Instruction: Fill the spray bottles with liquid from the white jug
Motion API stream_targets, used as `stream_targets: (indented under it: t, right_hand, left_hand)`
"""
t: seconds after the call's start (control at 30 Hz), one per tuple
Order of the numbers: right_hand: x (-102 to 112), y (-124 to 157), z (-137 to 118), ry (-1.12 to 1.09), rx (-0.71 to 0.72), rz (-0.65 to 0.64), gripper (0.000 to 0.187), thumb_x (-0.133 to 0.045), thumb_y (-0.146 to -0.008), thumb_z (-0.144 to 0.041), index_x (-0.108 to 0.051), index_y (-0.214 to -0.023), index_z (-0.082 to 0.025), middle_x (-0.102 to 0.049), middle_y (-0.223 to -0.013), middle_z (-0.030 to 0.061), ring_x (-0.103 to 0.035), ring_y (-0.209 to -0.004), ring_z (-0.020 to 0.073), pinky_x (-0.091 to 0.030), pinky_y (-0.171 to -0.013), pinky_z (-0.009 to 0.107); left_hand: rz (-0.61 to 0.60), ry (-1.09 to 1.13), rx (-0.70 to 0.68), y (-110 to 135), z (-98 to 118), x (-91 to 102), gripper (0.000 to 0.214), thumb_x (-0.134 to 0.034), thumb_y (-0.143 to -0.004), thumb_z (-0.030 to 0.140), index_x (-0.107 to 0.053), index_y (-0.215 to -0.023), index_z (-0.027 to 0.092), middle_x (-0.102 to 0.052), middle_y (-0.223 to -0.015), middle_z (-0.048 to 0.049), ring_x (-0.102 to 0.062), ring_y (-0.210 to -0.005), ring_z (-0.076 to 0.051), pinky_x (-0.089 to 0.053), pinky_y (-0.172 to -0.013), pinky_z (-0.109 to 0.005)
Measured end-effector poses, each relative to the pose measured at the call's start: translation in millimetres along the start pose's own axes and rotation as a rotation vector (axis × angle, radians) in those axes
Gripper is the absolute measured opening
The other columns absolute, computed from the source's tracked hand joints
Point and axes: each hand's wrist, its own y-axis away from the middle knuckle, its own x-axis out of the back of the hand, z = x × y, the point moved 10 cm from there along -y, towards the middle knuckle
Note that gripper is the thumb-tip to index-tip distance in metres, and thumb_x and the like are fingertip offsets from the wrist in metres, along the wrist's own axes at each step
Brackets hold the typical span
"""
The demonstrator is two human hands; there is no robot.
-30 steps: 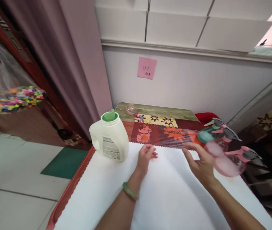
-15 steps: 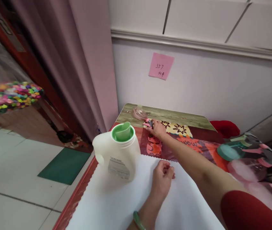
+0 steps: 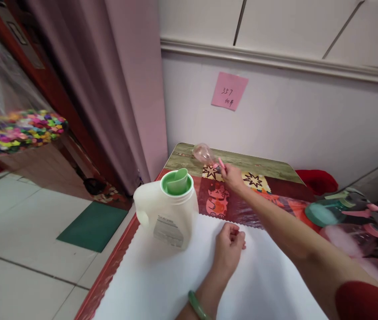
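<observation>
At the far side of the table, my right hand [image 3: 233, 177] is closed around the spray head of a clear pinkish spray bottle [image 3: 204, 154]. The bottle is tilted, its round body pointing away to the left. My left hand [image 3: 228, 243], a green bangle on its wrist, rests on the white mat [image 3: 162, 280] with fingers loosely curled and nothing visible in them. To its left stands a whitish plastic jug [image 3: 167, 218] with a handle. A green cup-shaped insert [image 3: 177, 182] sits in the jug's round mouth.
Several spray bottles, including a teal one [image 3: 325, 213], crowd the right side. A printed red cloth [image 3: 189, 178] covers part of the table. To the left hangs a clear bag of colourful stars [image 3: 25, 131], beside a pink curtain [image 3: 135, 89]. A green mat [image 3: 92, 226] lies on the tiled floor.
My right hand now has the spray bottle by its head, and the bottle's body has swung and shifted slightly to the right. My left hand keeps its curled pose. The view has shifted slightly left.
</observation>
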Motion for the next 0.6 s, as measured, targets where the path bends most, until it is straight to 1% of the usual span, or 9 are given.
stream_targets:
  t: [0.07,0.13,0.2,0.23,0.3,0.4,0.47,0.53,0.6]
  right_hand:
    - [32.9,31.1,19.8,-0.062,0.027,0.065,0.036,-0.041,-0.108,-0.038,-0.069,-0.115,-0.017,-0.075,-0.088,0.0080,-0.067,-0.076,0.0197,-0.046,-0.071,0.028]
    - [81.3,73.2,46.0,-0.310,0.068,0.269,0.036,-0.055,-0.100,-0.050,-0.069,-0.113,-0.019,-0.069,-0.076,0.0010,-0.060,-0.062,0.0156,-0.044,-0.062,0.025]
    - [123.1,119.4,72.7,-0.469,0.091,0.413,0.037,-0.068,-0.091,-0.057,-0.067,-0.101,-0.021,-0.066,-0.077,-0.0008,-0.056,-0.061,0.0133,-0.043,-0.059,0.024]
    - [139.1,140.7,81.2,-0.542,0.114,0.430,0.037,-0.072,-0.089,-0.057,-0.066,-0.097,-0.022,-0.066,-0.079,-0.0003,-0.057,-0.063,0.0137,-0.044,-0.059,0.025]
    - [162.8,176.5,89.2,-0.644,0.140,0.387,0.035,-0.076,-0.088,-0.055,-0.065,-0.094,-0.023,-0.068,-0.082,0.0008,-0.059,-0.068,0.0150,-0.047,-0.060,0.026]
    - [188.9,215.6,90.1,-0.679,0.103,0.314,0.033,-0.077,-0.087,-0.054,-0.069,-0.095,-0.022,-0.068,-0.079,0.0004,-0.059,-0.066,0.0151,-0.046,-0.057,0.026]
    - [201.5,234.0,91.2,-0.709,0.052,0.313,0.037,-0.079,-0.085,-0.055,-0.074,-0.101,-0.022,-0.068,-0.077,-0.0004,-0.059,-0.065,0.0150,-0.046,-0.057,0.026]
    - [206.2,250.3,93.6,-0.870,0.014,0.342,0.048,-0.079,-0.084,-0.058,-0.074,-0.116,-0.024,-0.072,-0.085,0.0003,-0.065,-0.072,0.0168,-0.052,-0.064,0.028]
    - [198.1,267.1,95.2,-1.140,-0.016,0.379,0.064,-0.081,-0.081,-0.062,-0.066,-0.133,-0.029,-0.077,-0.103,0.0030,-0.072,-0.088,0.0200,-0.058,-0.078,0.033]
  left_hand:
    - [0.010,0.024,-0.016,0.0,4.4,1.2,0.049,-0.087,-0.072,0.057,-0.063,-0.093,0.020,-0.065,-0.082,-0.0036,-0.068,-0.065,-0.020,-0.057,-0.063,-0.035]
    - [0.024,0.069,-0.034,0.0,10.8,3.6,0.061,-0.085,-0.072,0.064,-0.061,-0.108,0.020,-0.065,-0.089,-0.0041,-0.070,-0.068,-0.021,-0.059,-0.064,-0.037]
    - [0.029,0.136,-0.050,1.1,20.0,5.9,0.075,-0.080,-0.074,0.071,-0.053,-0.126,0.024,-0.064,-0.104,-0.0072,-0.072,-0.079,-0.023,-0.063,-0.069,-0.041]
    - [0.019,0.172,-0.055,2.5,25.6,5.8,0.081,-0.077,-0.075,0.075,-0.048,-0.133,0.026,-0.063,-0.113,-0.0096,-0.072,-0.089,-0.026,-0.064,-0.072,-0.044]
    - [-0.035,0.236,-0.060,8.0,37.7,0.4,0.088,-0.073,-0.075,0.080,-0.042,-0.142,0.033,-0.059,-0.134,-0.0139,-0.067,-0.114,-0.032,-0.066,-0.076,-0.048]
    - [-0.210,0.306,-0.017,27.0,50.6,-24.7,0.093,-0.081,-0.069,0.077,-0.045,-0.144,0.035,-0.052,-0.151,-0.0150,-0.058,-0.131,-0.040,-0.066,-0.079,-0.055]
    - [-0.300,0.341,0.056,46.9,50.6,-43.9,0.093,-0.094,-0.063,0.058,-0.050,-0.140,0.033,-0.056,-0.147,-0.0146,-0.061,-0.127,-0.041,-0.066,-0.080,-0.056]
    - [-0.306,0.350,0.100,68.5,48.7,-55.2,0.089,-0.099,-0.061,0.039,-0.051,-0.135,0.031,-0.061,-0.138,-0.0123,-0.066,-0.118,-0.036,-0.065,-0.081,-0.051]
    - [-0.263,0.345,0.089,89.2,49.6,-58.4,0.083,-0.097,-0.064,0.037,-0.050,-0.132,0.031,-0.064,-0.131,-0.0101,-0.069,-0.113,-0.032,-0.064,-0.080,-0.045]
